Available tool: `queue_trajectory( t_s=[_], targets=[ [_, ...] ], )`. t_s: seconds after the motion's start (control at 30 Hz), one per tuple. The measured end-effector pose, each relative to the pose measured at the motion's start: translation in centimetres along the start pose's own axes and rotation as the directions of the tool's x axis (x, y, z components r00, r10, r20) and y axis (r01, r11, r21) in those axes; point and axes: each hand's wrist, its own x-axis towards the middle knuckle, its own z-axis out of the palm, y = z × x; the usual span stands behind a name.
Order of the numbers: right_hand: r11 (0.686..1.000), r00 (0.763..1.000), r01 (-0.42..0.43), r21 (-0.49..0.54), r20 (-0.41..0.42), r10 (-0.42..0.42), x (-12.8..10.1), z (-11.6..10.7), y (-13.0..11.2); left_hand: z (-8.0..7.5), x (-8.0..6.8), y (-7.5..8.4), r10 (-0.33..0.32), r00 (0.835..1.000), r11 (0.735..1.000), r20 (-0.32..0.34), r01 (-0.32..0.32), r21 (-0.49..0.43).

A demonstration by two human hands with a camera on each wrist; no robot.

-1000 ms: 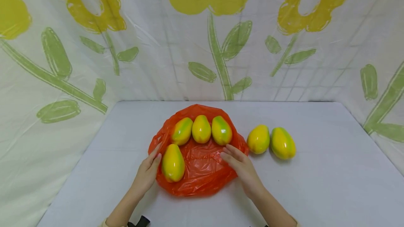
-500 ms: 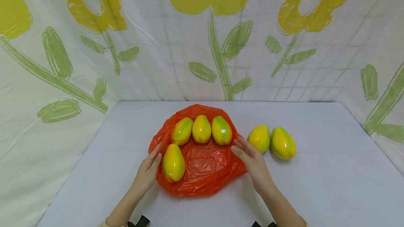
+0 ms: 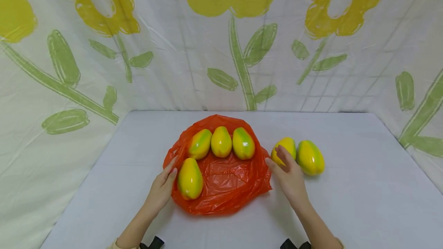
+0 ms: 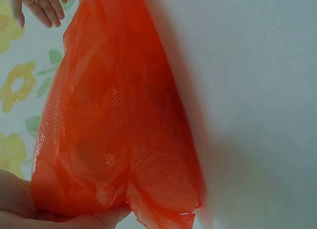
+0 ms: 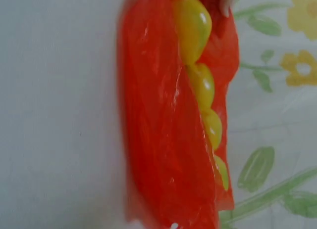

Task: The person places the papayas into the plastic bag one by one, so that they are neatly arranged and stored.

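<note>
A red plastic bag [image 3: 221, 203] lies spread wide on the table, holding several glossy yellow-green papayas. Three of them, including the middle papaya [image 3: 221, 141], form a row at the back. A nearer papaya [image 3: 190, 180] sits at the left side. My left hand [image 3: 160, 193] holds the bag's left rim between thumb and fingers; the bag partly covers these fingers in the left wrist view. Right of the bag, my right hand [image 3: 290, 181] has its fingers apart and holds nothing. It partly hides one loose papaya [image 3: 286, 144]; another papaya [image 3: 310, 157] lies beside that one.
A white-covered table [image 3: 363, 187] carries everything. Behind it hangs a pale curtain [image 3: 173, 68] printed with yellow flowers. Black straps [image 3: 152, 243] show near the wrists at the lower edge of the head view.
My right hand has left the bag's right rim and moved right, to in front of the nearer loose papaya. The bag's right side spread outward. My left hand has stayed in place.
</note>
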Motion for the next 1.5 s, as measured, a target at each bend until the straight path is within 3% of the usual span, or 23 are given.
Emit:
queue_trajectory(
  t_s=[0.27, 0.33, 0.5, 0.6, 0.7, 0.83, 0.97, 1.5],
  targets=[
    [0.994, 0.996, 0.047, -0.098, -0.072, -0.054, 0.7, -1.5, 0.5, 0.0, 0.0, 0.1, -0.008, 1.0, 1.0, 0.0, 0.008, 0.004],
    [0.982, 0.989, 0.08, -0.172, -0.105, -0.099, 0.9, -1.9, 0.6, 0.0, 0.0, 0.1, -0.014, 1.0, 1.0, 0.002, 0.014, 0.003],
    [0.893, 0.938, 0.155, -0.423, -0.219, -0.267, 1.5, -3.0, 1.2, 0.0, 0.0, 0.1, -0.019, 1.0, 1.0, -0.001, 0.019, 0.003],
    [0.847, 0.911, 0.165, -0.506, -0.25, -0.327, 2.0, -3.8, 1.6, 0.0, 0.0, 0.1, -0.018, 1.0, 1.0, -0.003, 0.018, 0.003],
    [0.819, 0.904, 0.146, -0.555, -0.261, -0.338, 2.7, -4.7, 2.0, -0.1, 0.1, 0.1, -0.016, 1.0, 1.0, -0.002, 0.016, 0.002],
    [0.815, 0.93, 0.063, -0.575, -0.261, -0.257, 3.9, -6.0, 2.5, -0.1, 0.1, 0.1, -0.021, 1.0, 1.0, 0.0, 0.021, 0.005],
    [0.836, 0.963, -0.034, -0.548, -0.242, -0.12, 4.9, -7.1, 3.1, -0.1, 0.0, 0.2, -0.027, 1.0, 1.0, 0.001, 0.027, 0.005],
    [0.852, 0.984, -0.163, -0.498, -0.146, 0.103, 6.4, -8.2, 5.2, -0.1, 0.0, 0.4, -0.03, 1.0, 1.0, 0.003, 0.03, 0.006]
  ],
)
